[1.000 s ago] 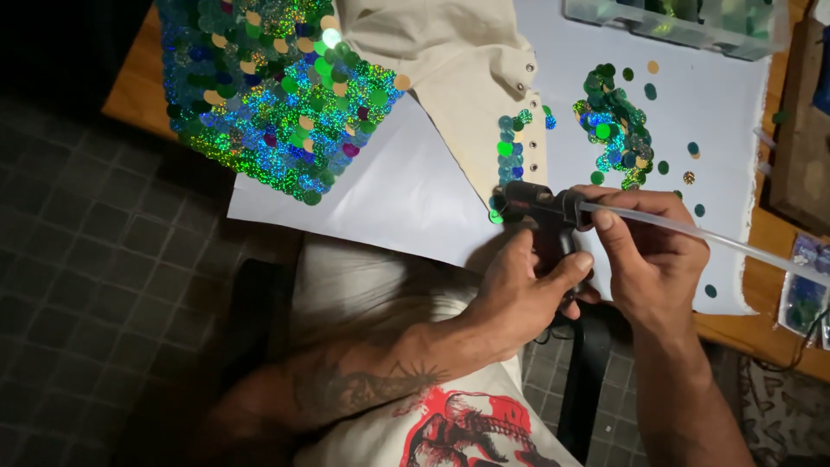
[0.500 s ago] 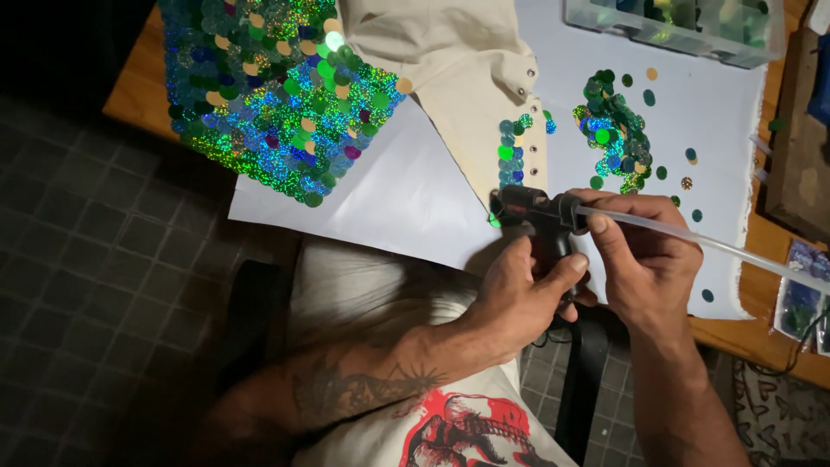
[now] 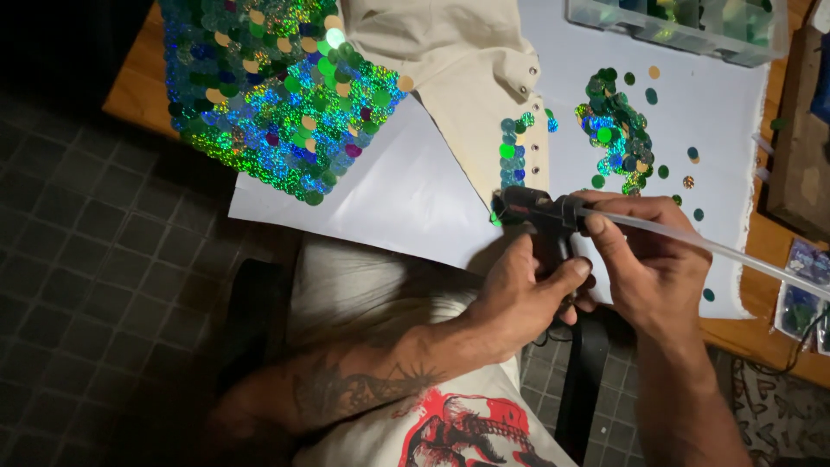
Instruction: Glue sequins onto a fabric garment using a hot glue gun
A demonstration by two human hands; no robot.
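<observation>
a dark tiled floor lay under a wooden table (image 3: pixel 138 86) with white paper (image 3: pixel 389 199), a sequin panel (image 3: pixel 268 95) and cream cloth (image 3: pixel 467 69). the left hand (image 3: pixel 519 298) was closed around the glue gun (image 3: pixel 540 212) handle at the paper's near edge; the right hand (image 3: pixel 648 259) pinched the clear stick (image 3: pixel 709 246) at its back. the gun looked light and rigid, the nozzle likely hot: best held by the handle. since half a second before, both had barely shifted.

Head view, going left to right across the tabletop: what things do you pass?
Sequin-covered fabric → cream cloth → black glue gun held in both hands, left hand, right hand → loose sequin pile → clear glue stick → wooden board.
</observation>
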